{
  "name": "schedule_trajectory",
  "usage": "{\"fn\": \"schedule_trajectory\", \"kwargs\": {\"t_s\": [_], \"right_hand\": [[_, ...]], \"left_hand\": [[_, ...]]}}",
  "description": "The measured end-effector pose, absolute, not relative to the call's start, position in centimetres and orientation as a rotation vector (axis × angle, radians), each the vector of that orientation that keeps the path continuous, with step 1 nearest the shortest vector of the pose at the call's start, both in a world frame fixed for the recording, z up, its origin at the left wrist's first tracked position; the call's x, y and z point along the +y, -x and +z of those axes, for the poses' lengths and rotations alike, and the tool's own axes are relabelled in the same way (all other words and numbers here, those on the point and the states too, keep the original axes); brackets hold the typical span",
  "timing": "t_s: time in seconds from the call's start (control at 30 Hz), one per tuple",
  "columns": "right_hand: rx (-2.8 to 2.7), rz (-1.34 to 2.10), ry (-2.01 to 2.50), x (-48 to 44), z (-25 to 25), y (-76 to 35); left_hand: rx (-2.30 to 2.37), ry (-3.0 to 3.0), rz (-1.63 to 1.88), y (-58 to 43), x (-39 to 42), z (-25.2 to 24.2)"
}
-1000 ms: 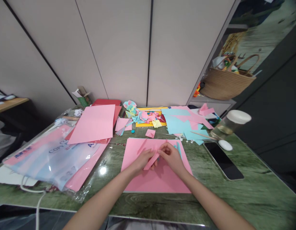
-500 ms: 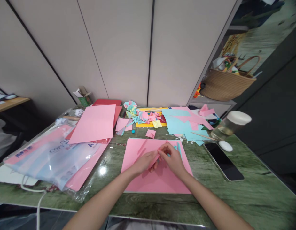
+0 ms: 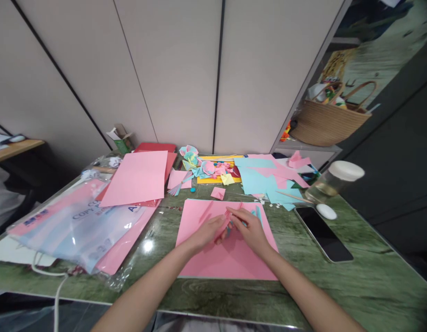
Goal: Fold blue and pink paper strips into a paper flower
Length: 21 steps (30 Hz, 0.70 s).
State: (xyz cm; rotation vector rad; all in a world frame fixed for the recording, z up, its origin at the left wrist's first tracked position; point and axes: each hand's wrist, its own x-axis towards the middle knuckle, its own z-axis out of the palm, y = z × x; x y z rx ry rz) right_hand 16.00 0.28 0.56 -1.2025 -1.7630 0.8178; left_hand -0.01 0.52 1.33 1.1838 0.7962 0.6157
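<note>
Head view: green wood-look counter [image 3: 206, 295], glossy, one bright light spot left of centre.
Room: pale grey panels [image 3: 175, 69] behind; woven basket [image 3: 329, 122] on a shelf at right.
Counter, left side: clear paper bag [image 3: 85, 226] with lettering; loose pink sheet [image 3: 139, 180] partly over it.
Counter, far side: paper flowers [image 3: 188, 157], small folded pink square [image 3: 218, 193], yellow folded piece [image 3: 227, 179].
Counter, right side: teal sheets [image 3: 253, 182], lidded bottle [image 3: 333, 184], white oval object [image 3: 326, 211], phone [image 3: 323, 234] lying screen up.
Pink base sheet: [image 3: 230, 265] flat on counter under both hands; teal strips [image 3: 258, 214] at its far right part.
Pink paper piece: [image 3: 228, 218] between the two hands, above the base sheet, mostly covered by fingers.
Piece direction: visible part slants from near left to far right; full long axis hidden.
Left hand: [image 3: 211, 230] fingers curled round the piece, gripping it, thumb side up; some fingertips show below.
Right hand: [image 3: 248, 227] index finger reaching over the piece's far end, thumb just beside; fingers bent, tips close together and touching the paper; can't tell if pinching or only pressing.
</note>
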Motion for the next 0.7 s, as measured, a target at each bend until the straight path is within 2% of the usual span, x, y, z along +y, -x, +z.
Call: {"fn": "schedule_trajectory", "kwargs": {"t_s": [0.33,0.53,0.7], "right_hand": [[-1.499,1.360,1.057,1.0,0.1,-15.9],[-1.476,1.436,0.988,0.8,0.8,-16.0],[-1.479,1.426,1.008,0.7,1.1,-16.0]], "left_hand": [[0.726,-1.039,0.503,0.3,0.5,2.1],[0.570,-0.977,0.385,0.9,0.6,2.1],[0.607,-1.081,0.472,0.6,0.4,2.2]]}}
